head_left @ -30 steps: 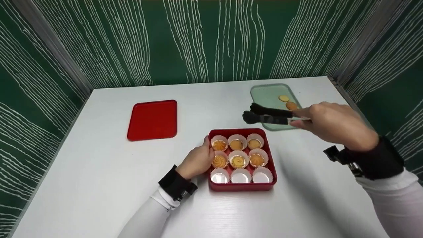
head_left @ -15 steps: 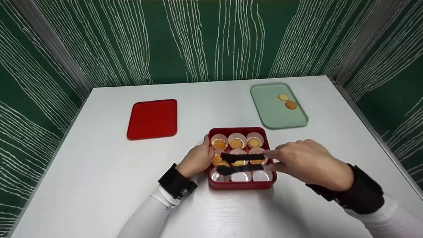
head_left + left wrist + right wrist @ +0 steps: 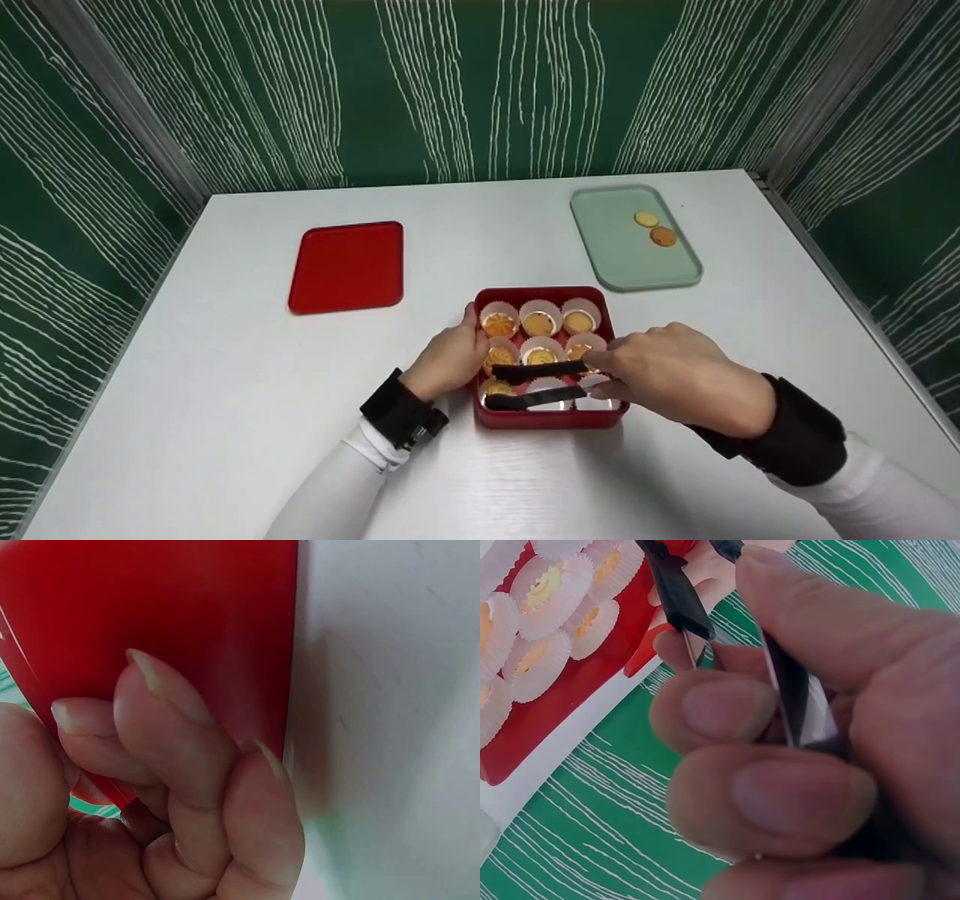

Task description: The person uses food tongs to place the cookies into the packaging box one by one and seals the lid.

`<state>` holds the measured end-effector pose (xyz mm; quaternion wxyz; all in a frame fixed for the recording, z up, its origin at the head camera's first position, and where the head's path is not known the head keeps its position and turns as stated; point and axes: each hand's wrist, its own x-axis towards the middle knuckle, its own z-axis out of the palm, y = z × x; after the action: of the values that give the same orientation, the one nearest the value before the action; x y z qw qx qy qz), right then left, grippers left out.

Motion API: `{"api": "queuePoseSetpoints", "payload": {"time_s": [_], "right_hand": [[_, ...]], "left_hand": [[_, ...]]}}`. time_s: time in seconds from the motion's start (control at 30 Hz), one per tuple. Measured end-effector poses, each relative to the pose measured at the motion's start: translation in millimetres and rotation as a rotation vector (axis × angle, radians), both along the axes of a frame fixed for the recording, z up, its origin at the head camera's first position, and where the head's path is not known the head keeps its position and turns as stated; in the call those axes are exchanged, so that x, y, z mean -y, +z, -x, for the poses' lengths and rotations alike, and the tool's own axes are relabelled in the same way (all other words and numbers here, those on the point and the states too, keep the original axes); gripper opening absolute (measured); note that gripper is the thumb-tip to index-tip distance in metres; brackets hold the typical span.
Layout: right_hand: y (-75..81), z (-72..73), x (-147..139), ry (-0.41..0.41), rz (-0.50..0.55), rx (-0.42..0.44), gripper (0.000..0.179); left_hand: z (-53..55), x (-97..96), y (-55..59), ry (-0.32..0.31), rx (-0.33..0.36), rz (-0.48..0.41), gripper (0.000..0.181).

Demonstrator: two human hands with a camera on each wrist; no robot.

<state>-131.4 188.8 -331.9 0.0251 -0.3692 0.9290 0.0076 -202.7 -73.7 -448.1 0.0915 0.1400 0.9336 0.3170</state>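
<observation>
A red square box [image 3: 551, 420] stands before me, with paper cups in rows inside it. Cookies fill the back and middle rows. In the front-left cup lies another cookie [image 3: 498, 389], between the tips of the black tongs [image 3: 536, 397]. My right hand [image 3: 675, 375] grips these tongs over the box's right side; the right wrist view shows fingers and thumb round their metal arms. The front-middle and front-right cups are partly covered by tongs and fingers. My left hand [image 3: 448, 360] holds the box's left wall, its fingers [image 3: 176, 735] curled against the outside in the left wrist view.
A green tray [image 3: 630, 262] at the back right bears two round cookies [image 3: 655, 228]. At the back left lies a flat red tray [image 3: 349, 266]. Green walls with white lines rise behind the white table [image 3: 225, 390] and at its sides.
My right hand has come from near the green tray, leftward and down to the box. A cookie now sits in the front-left cup, and the tongs' tips have spread slightly. The left hand stays put.
</observation>
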Motion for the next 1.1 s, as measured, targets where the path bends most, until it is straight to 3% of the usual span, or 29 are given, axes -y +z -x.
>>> {"api": "queuePoseSetpoints", "payload": {"time_s": [0.2,0.37,0.63,0.87,1.0,1.1], "right_hand": [[-1.3,0.1,5,-0.009,-0.043,0.005,0.025],[5.7,1.8,3,-0.043,-0.052,0.046,0.023],[22.8,6.8,-28,-0.150,0.048,-0.011,0.032],[21.3,18.4,-69,-0.327,0.278,-0.110,0.037],[5.8,34.6,-94,-0.462,0.396,-0.178,0.045],[-9.7,52.6,-111,-0.574,0.444,-0.205,0.040]], "left_hand": [[0.9,0.0,-1.2,0.003,0.020,0.002,0.062],[1.0,-0.1,-1.1,-0.001,-0.004,0.004,0.062],[0.9,-0.1,-2.2,-0.005,-0.026,0.006,0.062],[1.4,0.3,-1.3,0.008,0.009,0.001,0.062],[0.4,0.2,-1.3,0.009,-0.004,0.004,0.062],[-0.5,-0.2,-1.0,0.005,-0.002,0.000,0.062]]}}
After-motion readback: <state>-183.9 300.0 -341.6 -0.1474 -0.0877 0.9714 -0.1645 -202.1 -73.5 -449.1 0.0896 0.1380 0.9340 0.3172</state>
